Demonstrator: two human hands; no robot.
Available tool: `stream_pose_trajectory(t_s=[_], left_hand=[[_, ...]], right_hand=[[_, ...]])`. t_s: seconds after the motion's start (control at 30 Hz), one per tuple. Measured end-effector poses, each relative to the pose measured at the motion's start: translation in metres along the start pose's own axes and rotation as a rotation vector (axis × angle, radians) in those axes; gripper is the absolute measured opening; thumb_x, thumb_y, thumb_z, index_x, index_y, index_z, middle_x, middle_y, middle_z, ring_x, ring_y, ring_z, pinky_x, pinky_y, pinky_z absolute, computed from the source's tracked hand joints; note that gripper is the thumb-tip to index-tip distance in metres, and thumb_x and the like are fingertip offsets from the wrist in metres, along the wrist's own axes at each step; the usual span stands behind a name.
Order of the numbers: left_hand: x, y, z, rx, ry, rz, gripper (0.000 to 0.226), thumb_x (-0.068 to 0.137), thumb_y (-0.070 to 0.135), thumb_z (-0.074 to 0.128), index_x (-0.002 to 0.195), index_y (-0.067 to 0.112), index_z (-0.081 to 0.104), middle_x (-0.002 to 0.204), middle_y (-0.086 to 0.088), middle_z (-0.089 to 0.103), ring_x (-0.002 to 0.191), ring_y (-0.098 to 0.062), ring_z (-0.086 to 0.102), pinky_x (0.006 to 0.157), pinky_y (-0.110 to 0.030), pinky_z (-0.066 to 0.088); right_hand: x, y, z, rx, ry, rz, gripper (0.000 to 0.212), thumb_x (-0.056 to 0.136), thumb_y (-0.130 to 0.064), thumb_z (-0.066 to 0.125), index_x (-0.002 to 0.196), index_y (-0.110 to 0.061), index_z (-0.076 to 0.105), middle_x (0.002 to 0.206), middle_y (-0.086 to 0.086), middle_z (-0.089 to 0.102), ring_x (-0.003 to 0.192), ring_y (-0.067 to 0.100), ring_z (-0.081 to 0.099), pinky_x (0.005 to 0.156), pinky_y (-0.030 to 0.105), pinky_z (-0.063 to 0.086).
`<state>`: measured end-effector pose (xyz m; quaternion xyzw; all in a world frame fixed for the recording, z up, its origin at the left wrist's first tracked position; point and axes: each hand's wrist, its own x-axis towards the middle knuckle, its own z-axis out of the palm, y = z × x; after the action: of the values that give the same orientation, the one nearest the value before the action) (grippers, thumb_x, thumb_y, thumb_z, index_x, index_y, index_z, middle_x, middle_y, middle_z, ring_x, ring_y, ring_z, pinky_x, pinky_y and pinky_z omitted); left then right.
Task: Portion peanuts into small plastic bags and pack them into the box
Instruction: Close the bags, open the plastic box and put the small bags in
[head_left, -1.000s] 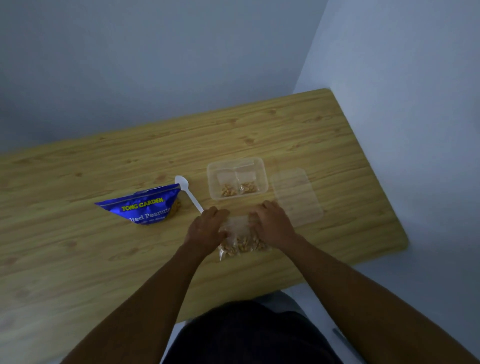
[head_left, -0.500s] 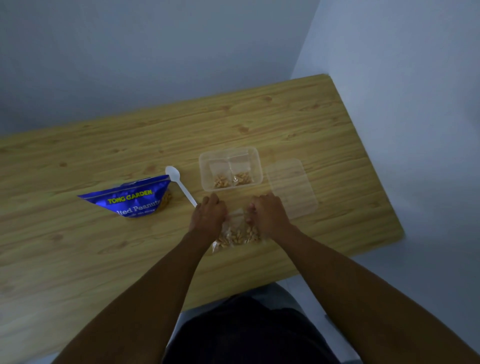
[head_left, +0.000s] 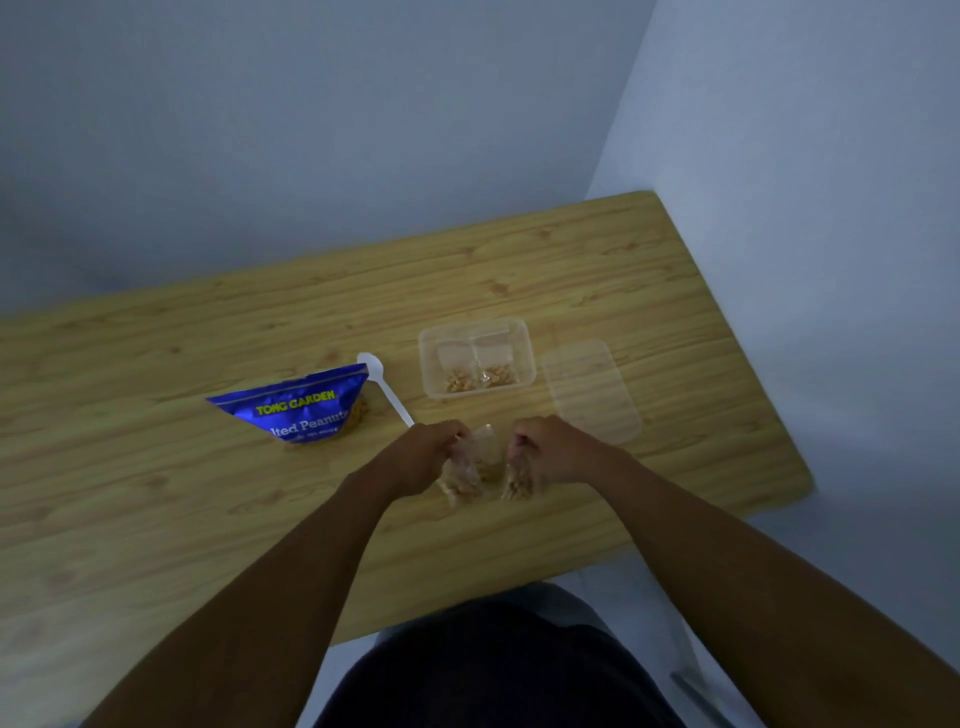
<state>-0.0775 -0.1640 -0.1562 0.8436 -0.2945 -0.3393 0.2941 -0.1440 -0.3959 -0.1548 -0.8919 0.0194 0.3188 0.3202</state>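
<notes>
Our left hand (head_left: 423, 457) and right hand (head_left: 558, 449) pinching peanut bags (head_left: 488, 454), near the wooden table's (head_left: 156, 493) front edge, grey walls (head_left: 311, 130) beyond

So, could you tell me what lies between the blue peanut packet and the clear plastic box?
In the head view, a white plastic spoon lies there, its bowl beside the blue peanut packet, apart from the clear plastic box.

Small clear bags (head_left: 485, 460) of peanuts sit bunched at the near middle of the worktop (head_left: 156, 493), pinched by the left hand (head_left: 423, 457) and right hand (head_left: 558, 452). Just beyond, the clear open box (head_left: 528, 358) holds two filled bags (head_left: 498, 370) lying flat, side by side. The blue peanut packet (head_left: 296, 410) lies on its side, far left.
</notes>
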Motion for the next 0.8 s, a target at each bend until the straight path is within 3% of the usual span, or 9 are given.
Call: stream_pose_trajectory(t_s=[0.07,0.13,0.23,0.27,0.37,0.43,0.6,0.7,0.8], left_hand=[[-0.002,0.002,-0.006,-0.014,-0.003,0.043,0.025,0.098,0.002,0.05,0.109,0.013,0.069,0.096,0.008,0.072,0.09,-0.004,0.064,0.08,-0.022,0.046],[-0.001,0.005,-0.015,-0.012,-0.012,0.06,0.023,0.099,0.007,0.052,0.108,0.014,0.072,0.098,0.004,0.073,0.091,-0.006,0.065,0.081,-0.023,0.049],[0.006,0.016,-0.035,0.021,-0.026,0.095,0.021,0.099,0.007,0.051,0.106,0.009,0.071,0.09,0.005,0.069,0.078,0.011,0.06,0.071,-0.009,0.043],[0.009,0.02,-0.043,0.034,-0.017,0.104,0.021,0.099,0.004,0.051,0.106,0.007,0.071,0.087,0.005,0.066,0.074,0.011,0.058,0.068,-0.007,0.04],[0.023,0.028,-0.067,0.083,0.023,0.104,0.022,0.096,-0.004,0.048,0.102,-0.001,0.069,0.088,-0.002,0.063,0.078,-0.011,0.057,0.068,-0.019,0.039],[0.036,0.034,-0.086,0.127,0.021,0.11,0.026,0.094,-0.007,0.046,0.104,-0.001,0.069,0.091,-0.003,0.063,0.08,-0.017,0.056,0.066,-0.02,0.038],[0.069,0.044,-0.123,0.182,0.034,0.113,0.031,0.097,-0.004,0.043,0.107,0.01,0.07,0.085,0.006,0.061,0.071,0.001,0.052,0.059,-0.005,0.036],[0.089,0.044,-0.132,0.21,0.019,0.081,0.027,0.101,0.003,0.043,0.109,0.008,0.068,0.086,0.006,0.058,0.078,-0.012,0.051,0.067,-0.024,0.036],[0.106,0.037,-0.132,0.258,-0.04,0.039,0.023,0.102,0.006,0.044,0.11,0.006,0.065,0.095,-0.002,0.057,0.087,-0.023,0.051,0.074,-0.03,0.035]], right_hand=[[-0.002,-0.005,-0.006,-0.024,-0.032,-0.014,0.015,0.095,0.0,0.05,0.101,0.003,0.064,0.101,0.006,0.069,0.091,0.015,0.06,0.079,0.026,0.044],[-0.004,-0.014,-0.015,-0.053,-0.023,-0.009,0.017,0.099,-0.008,0.053,0.107,-0.002,0.066,0.108,0.011,0.07,0.095,0.023,0.063,0.081,0.028,0.047],[-0.002,-0.025,-0.031,-0.068,0.02,-0.029,0.019,0.101,-0.016,0.054,0.112,-0.008,0.067,0.109,0.013,0.069,0.101,0.028,0.064,0.084,0.03,0.048],[0.0,-0.027,-0.038,-0.073,0.034,-0.038,0.018,0.101,-0.016,0.054,0.111,-0.009,0.067,0.109,0.011,0.069,0.1,0.027,0.065,0.083,0.029,0.047],[0.008,-0.033,-0.06,-0.035,0.116,-0.098,0.013,0.096,-0.005,0.054,0.099,-0.004,0.066,0.103,0.009,0.073,0.095,0.019,0.066,0.08,0.029,0.048],[0.015,-0.037,-0.075,-0.005,0.166,-0.137,0.015,0.096,-0.001,0.051,0.096,0.0,0.066,0.101,0.008,0.073,0.092,0.016,0.067,0.082,0.031,0.051],[0.038,-0.038,-0.104,0.002,0.269,-0.188,0.016,0.098,0.003,0.051,0.094,0.004,0.066,0.093,0.006,0.07,0.084,0.001,0.063,0.091,0.034,0.055],[0.052,-0.036,-0.113,-0.014,0.29,-0.156,0.015,0.101,-0.007,0.055,0.094,-0.003,0.068,0.09,0.004,0.069,0.081,0.004,0.063,0.089,0.034,0.056],[0.067,-0.032,-0.115,-0.001,0.28,-0.162,0.017,0.101,-0.008,0.055,0.092,-0.007,0.069,0.086,-0.002,0.068,0.085,0.009,0.067,0.088,0.037,0.058]])
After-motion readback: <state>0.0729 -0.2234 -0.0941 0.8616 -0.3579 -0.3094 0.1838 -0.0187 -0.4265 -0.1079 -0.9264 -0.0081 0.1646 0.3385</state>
